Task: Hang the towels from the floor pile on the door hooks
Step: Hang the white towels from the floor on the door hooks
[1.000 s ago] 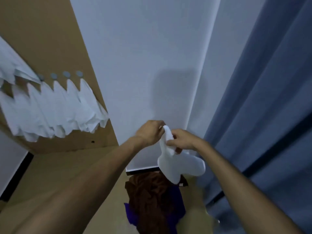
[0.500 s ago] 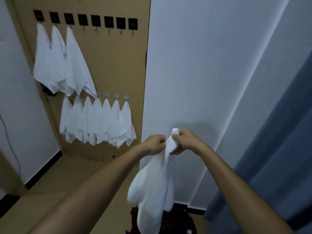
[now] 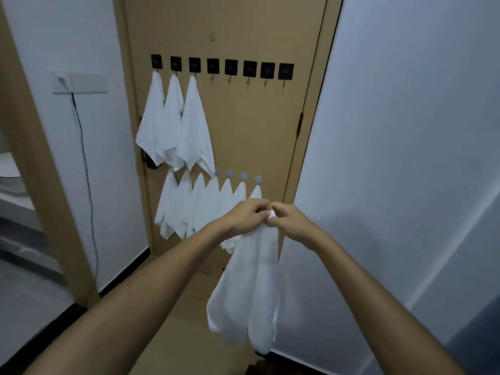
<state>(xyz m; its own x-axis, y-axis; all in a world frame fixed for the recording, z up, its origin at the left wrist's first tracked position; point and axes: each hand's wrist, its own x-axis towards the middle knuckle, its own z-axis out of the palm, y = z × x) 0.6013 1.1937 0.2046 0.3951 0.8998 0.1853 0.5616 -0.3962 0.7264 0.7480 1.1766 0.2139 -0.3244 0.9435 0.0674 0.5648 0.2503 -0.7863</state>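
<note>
The view has swung up from the floor to the door (image 3: 243,131), so hanging comes next. Both hands, left hand (image 3: 250,216) and right hand (image 3: 288,221), pinch the top corner of a white towel (image 3: 251,288) dangling before the door; five upper hooks (image 3: 247,70) are free

On the door (image 3: 243,125) hang eight black hooks (image 3: 221,66), three upper towels (image 3: 173,125), seven lower towels (image 3: 200,207), and one held towel (image 3: 251,288) in two hands (image 3: 250,215).
</note>
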